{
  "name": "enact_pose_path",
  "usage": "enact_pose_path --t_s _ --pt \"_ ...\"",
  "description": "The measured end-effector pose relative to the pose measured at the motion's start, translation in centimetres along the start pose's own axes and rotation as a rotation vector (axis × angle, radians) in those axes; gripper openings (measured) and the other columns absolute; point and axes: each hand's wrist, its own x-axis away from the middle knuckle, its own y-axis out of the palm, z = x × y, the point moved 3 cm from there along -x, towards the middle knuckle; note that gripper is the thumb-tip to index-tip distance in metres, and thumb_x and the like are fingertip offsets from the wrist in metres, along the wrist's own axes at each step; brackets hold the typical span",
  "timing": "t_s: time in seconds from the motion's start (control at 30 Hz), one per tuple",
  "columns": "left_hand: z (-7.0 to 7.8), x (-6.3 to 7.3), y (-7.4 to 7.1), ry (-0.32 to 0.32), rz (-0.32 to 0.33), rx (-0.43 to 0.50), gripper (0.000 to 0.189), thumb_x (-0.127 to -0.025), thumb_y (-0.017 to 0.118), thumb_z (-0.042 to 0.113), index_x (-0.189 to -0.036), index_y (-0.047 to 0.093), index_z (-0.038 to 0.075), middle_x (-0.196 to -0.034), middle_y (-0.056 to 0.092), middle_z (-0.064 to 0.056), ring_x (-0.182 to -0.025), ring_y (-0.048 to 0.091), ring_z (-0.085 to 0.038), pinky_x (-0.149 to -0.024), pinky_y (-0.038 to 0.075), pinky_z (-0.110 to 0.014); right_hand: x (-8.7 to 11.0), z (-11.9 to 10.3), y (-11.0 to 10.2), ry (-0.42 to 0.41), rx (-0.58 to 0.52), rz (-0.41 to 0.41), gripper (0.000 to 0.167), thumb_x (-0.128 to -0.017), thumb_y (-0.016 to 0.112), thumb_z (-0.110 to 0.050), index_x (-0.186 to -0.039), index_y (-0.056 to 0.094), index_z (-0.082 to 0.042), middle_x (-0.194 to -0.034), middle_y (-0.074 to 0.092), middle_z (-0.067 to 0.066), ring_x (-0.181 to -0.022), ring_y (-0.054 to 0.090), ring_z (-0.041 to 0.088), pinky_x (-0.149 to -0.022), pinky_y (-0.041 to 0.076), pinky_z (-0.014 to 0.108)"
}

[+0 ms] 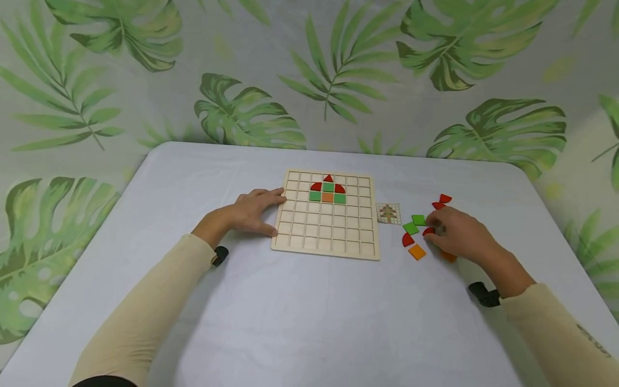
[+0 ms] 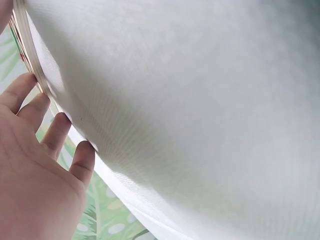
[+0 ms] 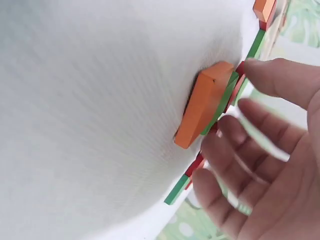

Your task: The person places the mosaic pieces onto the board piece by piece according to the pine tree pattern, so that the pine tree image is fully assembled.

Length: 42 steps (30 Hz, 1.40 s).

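Observation:
A wooden grid board (image 1: 324,236) lies on the table, with red, green and orange pieces set in its upper cells. A red triangle (image 1: 329,178) tops them, and an orange square (image 1: 328,198) sits between two green squares at the bottom. My left hand (image 1: 252,211) is at the board's left edge, thumb and fingertips touching the rim; the left wrist view shows those fingers (image 2: 20,90) nearly straight. Over the loose pieces on the right is my right hand (image 1: 459,232), fingers loosely bent, thumb tip right at a red quarter-round piece (image 1: 427,231). Its palm hides some pieces.
A small printed pattern card (image 1: 388,214) lies against the board's right side. Loose green squares (image 1: 410,228), an orange square (image 1: 417,252) and red pieces (image 1: 445,198) are scattered around the right hand. Behind the white-covered table (image 1: 309,306) hangs a leaf-patterned cloth (image 1: 338,70).

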Motion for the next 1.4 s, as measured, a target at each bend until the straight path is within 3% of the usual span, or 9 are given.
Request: enact_pose_path --t_s 0.2,0.6,0.83,0.97,1.1,1.23,1.4 --pt "0.0 0.1 -0.1 0.002 0.002 0.001 0.086 -0.081 0.079 0.034 -0.155 0.036 0.02 -0.169 0.014 0.002 -0.155 0.014 -0.031 -0.119 0.016 -0.061 0.3 0.3 0.1 0.043 0.045 0.013 0.041 -0.087 0.074 -0.031 -0.107 0.068 0.004 -0.105 0.068 0.021 -0.097 0.06 0.036 -0.087 0.051 0.055" --pt "0.2 0.1 -0.1 0.009 0.0 0.006 0.086 -0.082 0.078 0.034 -0.155 0.035 0.02 -0.169 0.014 0.001 -0.155 0.013 -0.031 -0.12 0.016 -0.061 0.4 0.4 0.0 -0.059 -0.019 0.014 0.027 -0.087 0.074 -0.016 -0.108 0.07 0.001 -0.105 0.064 0.019 -0.09 0.059 0.028 -0.082 0.054 0.05" --pt "0.2 0.2 -0.1 0.003 -0.009 0.008 0.086 -0.082 0.078 0.035 -0.155 0.035 0.02 -0.169 0.013 0.001 -0.155 0.012 -0.031 -0.119 0.015 -0.062 0.4 0.7 0.1 -0.087 -0.03 0.044 0.025 -0.089 0.073 -0.02 -0.108 0.07 -0.004 -0.1 0.069 0.011 -0.086 0.061 0.022 -0.078 0.054 0.043" --pt "0.1 0.3 -0.1 0.001 -0.004 0.011 0.086 -0.082 0.078 0.034 -0.155 0.035 0.02 -0.169 0.013 0.001 -0.155 0.012 -0.031 -0.119 0.015 -0.061 0.5 0.9 -0.2 -0.103 -0.066 0.095 0.024 -0.089 0.073 -0.019 -0.108 0.07 -0.005 -0.094 0.072 0.007 -0.082 0.062 0.019 -0.073 0.053 0.036" --pt "0.2 0.3 -0.1 0.01 0.001 0.007 0.085 -0.083 0.077 0.034 -0.155 0.035 0.02 -0.169 0.013 0.0 -0.155 0.013 -0.032 -0.119 0.016 -0.062 0.6 0.8 -0.4 -0.152 -0.065 0.176 0.026 -0.09 0.071 -0.013 -0.114 0.069 -0.003 -0.1 0.073 0.011 -0.083 0.063 0.019 -0.074 0.055 0.037" --pt "0.1 0.3 0.0 0.015 -0.004 0.005 0.084 -0.083 0.076 0.035 -0.155 0.034 0.02 -0.169 0.013 0.0 -0.155 0.013 -0.032 -0.119 0.015 -0.062 0.4 0.0 -0.6 -0.229 -0.072 0.263 0.03 -0.09 0.07 -0.007 -0.119 0.068 -0.001 -0.107 0.074 0.013 -0.085 0.067 0.021 -0.074 0.058 0.038" --pt "0.1 0.3 0.0 0.013 -0.005 0.01 0.085 -0.083 0.076 0.035 -0.155 0.035 0.021 -0.169 0.013 0.001 -0.155 0.012 -0.031 -0.119 0.014 -0.062 -0.8 -1.7 -0.9 -0.305 -0.094 0.333 0.031 -0.087 0.072 -0.004 -0.117 0.069 0.001 -0.103 0.075 0.013 -0.079 0.068 0.02 -0.07 0.058 0.038"
